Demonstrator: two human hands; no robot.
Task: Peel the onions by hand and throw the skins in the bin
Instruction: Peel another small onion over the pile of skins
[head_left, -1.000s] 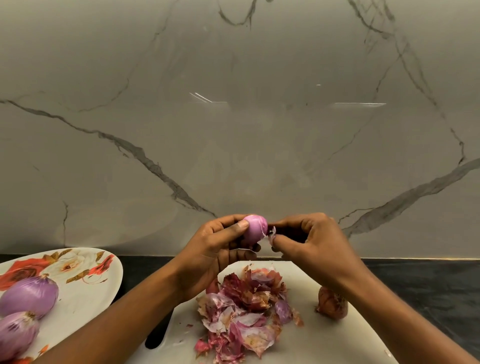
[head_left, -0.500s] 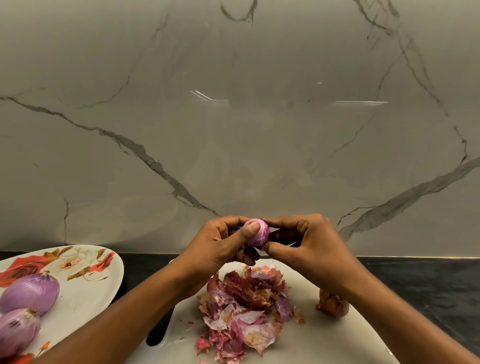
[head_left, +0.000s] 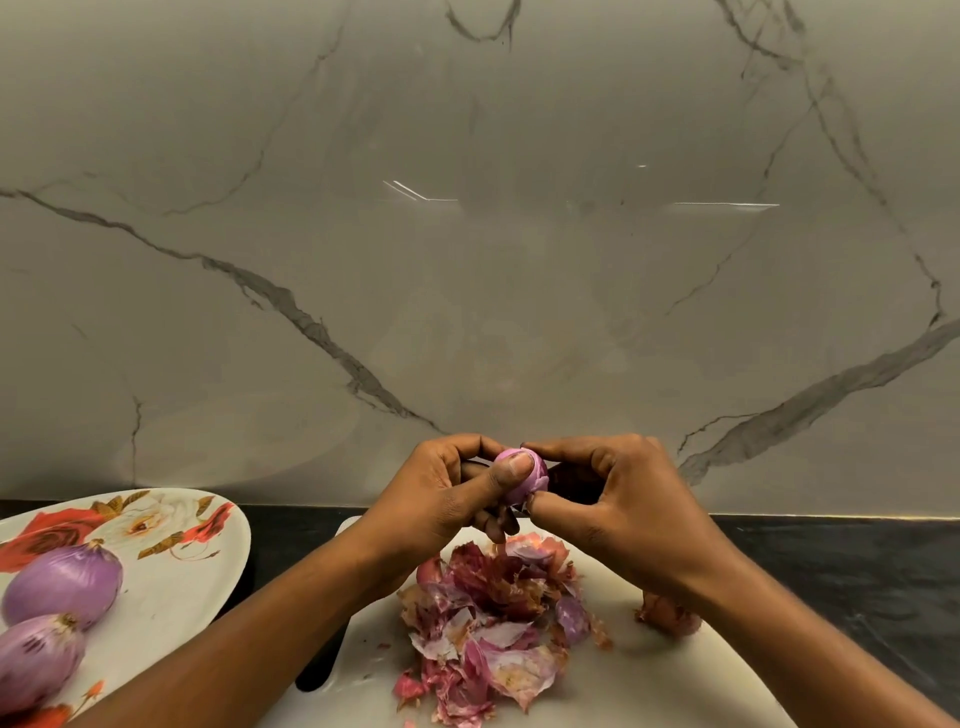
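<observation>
Head view, onion (head_left: 537, 479) between left hand (head_left: 441, 496), right hand (head_left: 626, 501)

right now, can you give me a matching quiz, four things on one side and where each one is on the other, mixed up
Things:
1 small onion
2 skin heap
3 two purple onions
4 brown-skinned onion

Places:
a on the flowered plate
b on the white board, right of the heap
c gripped between the left hand and right hand
d in the middle of the board

Pairs: 1-c, 2-d, 3-a, 4-b
</observation>
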